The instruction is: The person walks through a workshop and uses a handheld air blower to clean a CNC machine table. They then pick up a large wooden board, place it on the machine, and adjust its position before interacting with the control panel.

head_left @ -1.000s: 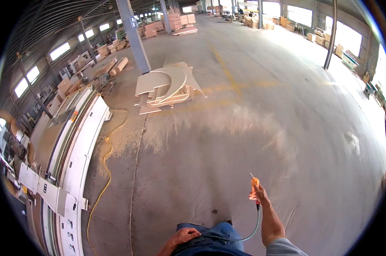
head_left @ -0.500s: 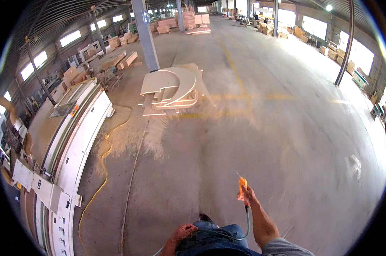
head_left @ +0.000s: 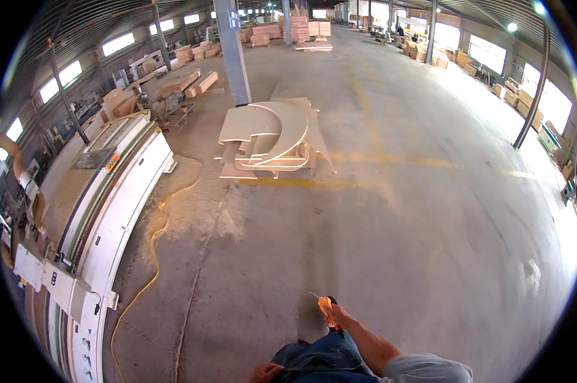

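My right hand has dropped lower and nearer my body since a moment ago, fist closed on the orange blow gun, its thin nozzle aimed left. My left hand rests curled on my jeans. Dust still fans across the smooth concrete floor; curved pale panels lie stacked ahead.

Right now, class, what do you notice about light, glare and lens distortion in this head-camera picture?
Head view: daylight from the windows blows out to white glare on the right; the long white machine bows near the rim, a fisheye effect; the corners are black; the right hand with its orange tool looks small but fairly sharp.
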Action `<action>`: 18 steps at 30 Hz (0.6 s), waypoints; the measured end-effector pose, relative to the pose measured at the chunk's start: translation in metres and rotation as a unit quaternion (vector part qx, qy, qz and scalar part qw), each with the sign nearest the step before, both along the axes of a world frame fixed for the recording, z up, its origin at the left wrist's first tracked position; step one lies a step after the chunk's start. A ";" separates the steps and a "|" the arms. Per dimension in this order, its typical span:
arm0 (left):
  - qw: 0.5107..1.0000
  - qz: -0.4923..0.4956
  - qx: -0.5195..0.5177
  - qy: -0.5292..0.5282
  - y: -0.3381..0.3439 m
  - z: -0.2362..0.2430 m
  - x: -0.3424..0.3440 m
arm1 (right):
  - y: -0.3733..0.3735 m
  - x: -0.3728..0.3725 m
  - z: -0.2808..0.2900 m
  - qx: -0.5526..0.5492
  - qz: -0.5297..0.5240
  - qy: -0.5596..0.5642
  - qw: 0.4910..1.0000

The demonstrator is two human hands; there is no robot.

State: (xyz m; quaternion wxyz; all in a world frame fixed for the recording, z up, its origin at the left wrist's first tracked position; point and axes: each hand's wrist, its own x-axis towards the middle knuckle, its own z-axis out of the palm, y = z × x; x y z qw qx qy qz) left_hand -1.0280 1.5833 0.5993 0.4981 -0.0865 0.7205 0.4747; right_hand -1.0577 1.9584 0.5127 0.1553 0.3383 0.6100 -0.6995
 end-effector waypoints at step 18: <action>0.887 0.409 -0.023 0.211 0.160 0.061 -0.178 | 0.150 -0.245 -0.011 -0.242 -0.143 -0.070 0.957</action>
